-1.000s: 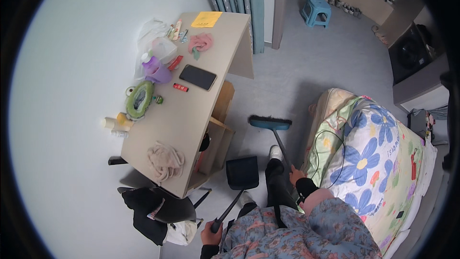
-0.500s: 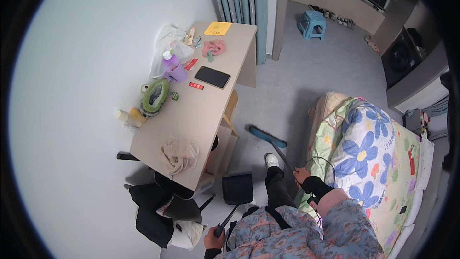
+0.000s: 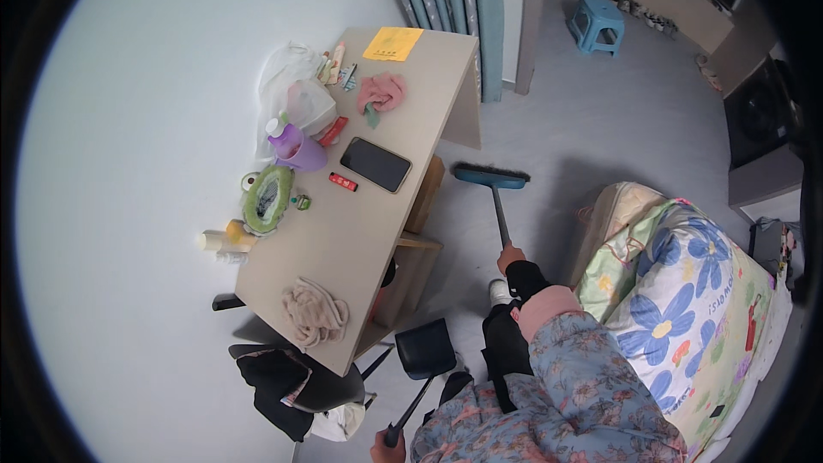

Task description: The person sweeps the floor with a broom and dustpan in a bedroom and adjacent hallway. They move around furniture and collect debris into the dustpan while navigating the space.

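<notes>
My right hand [image 3: 512, 255] is closed round the dark handle of a broom [image 3: 491, 176]. Its wide blue head with dark bristles lies on the grey floor, beyond my foot and right of the desk. Low in the view, my left hand [image 3: 388, 447] grips the handle of a black dustpan [image 3: 426, 349]. The dustpan's pan is close to the floor beside the near right corner of the desk, by my shoe; whether it touches the floor I cannot tell.
A desk [image 3: 309, 244] on the left bears a phone [image 3: 375, 164], a purple cup, cloths and a plastic bag. A chair [image 3: 321, 386] draped with clothes stands at its near end. On the right is a bed [image 3: 669, 291]; a blue stool [image 3: 597, 24] stands far off.
My right hand has pushed the broom forward, its head now farther away along the floor. The left hand still holds the dustpan. The whole view has turned and shifted somewhat.
</notes>
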`<act>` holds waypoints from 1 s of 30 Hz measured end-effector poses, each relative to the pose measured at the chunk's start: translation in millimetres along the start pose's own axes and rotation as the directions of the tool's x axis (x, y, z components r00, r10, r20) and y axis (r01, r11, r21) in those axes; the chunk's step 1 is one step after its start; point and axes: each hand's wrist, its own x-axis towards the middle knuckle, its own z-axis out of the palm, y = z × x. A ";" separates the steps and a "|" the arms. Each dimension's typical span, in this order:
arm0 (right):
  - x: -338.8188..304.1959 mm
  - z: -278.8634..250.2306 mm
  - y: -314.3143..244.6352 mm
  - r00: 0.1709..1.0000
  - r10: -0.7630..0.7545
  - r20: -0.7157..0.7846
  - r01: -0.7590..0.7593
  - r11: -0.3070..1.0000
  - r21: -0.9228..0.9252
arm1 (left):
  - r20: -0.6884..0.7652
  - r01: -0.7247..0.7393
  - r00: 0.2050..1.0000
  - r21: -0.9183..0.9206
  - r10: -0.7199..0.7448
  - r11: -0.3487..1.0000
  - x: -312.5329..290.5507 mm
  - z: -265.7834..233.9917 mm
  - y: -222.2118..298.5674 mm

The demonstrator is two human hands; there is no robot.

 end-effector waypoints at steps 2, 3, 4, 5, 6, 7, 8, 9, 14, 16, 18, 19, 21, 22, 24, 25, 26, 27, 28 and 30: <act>4.5 11.5 -4.7 0.999 0.025 0.035 -0.023 0.998 -0.056 | -0.024 0.012 1.000 0.011 -0.012 1.000 -3.0 -1.0 9.3; 0.8 17.9 -1.9 0.999 0.013 0.041 -0.011 0.999 -0.045 | -0.030 0.020 0.999 0.005 -0.020 1.000 -5.7 -1.8 13.0; -6.2 24.9 3.8 0.999 0.019 0.041 -0.017 0.999 -0.042 | -0.035 0.030 0.999 -0.003 -0.030 1.000 -9.4 -3.4 15.9; -12.2 30.2 9.6 0.998 0.037 0.041 -0.035 0.998 -0.042 | -0.033 0.040 0.999 -0.006 -0.040 0.999 -12.0 -4.4 18.4; -17.6 33.1 17.0 0.997 0.014 0.069 -0.008 0.996 -0.084 | -0.032 0.046 0.998 -0.011 -0.047 0.999 -13.5 -5.6 20.5; -24.0 34.5 27.4 0.995 0.008 0.101 0.005 0.992 -0.124 | -0.032 0.049 0.998 -0.015 -0.050 0.999 -14.1 -7.2 22.0; -31.2 36.5 38.4 0.994 -0.009 0.112 0.026 0.988 -0.154 | -0.029 0.053 0.998 -0.003 -0.053 0.999 -14.3 -8.8 22.9; -37.3 38.3 48.7 0.993 -0.039 0.109 0.056 0.987 -0.152 | -0.025 0.055 0.998 0.007 -0.055 0.998 -14.0 -9.7 23.7; -71.4 37.6 93.6 0.976 -0.114 0.184 0.158 0.956 -0.246 | 0.003 0.002 1.000 -0.079 -0.002 0.997 -11.1 -15.7 14.0; -93.9 35.9 105.7 0.975 -0.109 0.195 0.164 0.941 -0.296 | 0.029 -0.025 0.999 -0.140 0.029 0.990 -11.7 -21.1 -0.2; -118.0 35.2 113.4 0.985 -0.067 0.161 0.120 0.930 -0.347 | 0.011 -0.088 0.996 -0.132 0.090 0.987 -7.6 -23.4 -19.0; -130.5 36.1 119.3 0.984 -0.036 0.176 0.099 0.925 -0.366 | 0.030 -0.083 0.996 -0.116 0.087 0.990 -9.7 -24.7 -31.1; -167.7 53.8 135.0 0.983 0.000 0.182 0.071 0.922 -0.380 | 0.058 -0.110 0.991 -0.180 0.122 0.977 -11.1 -27.3 -59.6; -188.1 62.9 146.5 0.987 0.000 0.163 0.062 0.926 -0.373 | 0.062 -0.141 0.986 -0.189 0.155 0.972 -12.0 -31.5 -74.5; -214.0 86.1 166.4 0.993 -0.003 0.122 0.046 0.935 -0.352 | 0.089 -0.162 0.979 -0.216 0.185 0.963 -8.4 -39.2 -101.9; -230.0 104.7 179.5 0.994 -0.003 0.112 0.041 0.940 -0.339 | 0.072 -0.182 0.977 -0.228 0.203 0.956 -7.0 -41.9 -114.9; -246.4 124.2 194.0 0.994 0.028 0.109 0.011 0.941 -0.339 | 0.071 -0.178 0.977 -0.232 0.199 0.956 -9.4 -46.0 -127.5; -264.4 143.2 209.3 0.998 -0.035 0.061 0.054 0.937 -0.344 | 0.050 -0.184 0.978 -0.277 0.205 0.943 -11.1 -49.1 -138.6; -285.1 159.4 224.9 0.996 -0.076 0.050 0.086 0.961 -0.261 | 0.049 -0.197 0.975 -0.277 0.218 0.941 -12.1 -52.7 -148.9; -324.3 182.4 247.2 0.998 0.001 0.065 0.016 0.967 -0.253 | 0.073 -0.182 0.975 -0.272 0.209 0.945 -17.7 -58.1 -164.4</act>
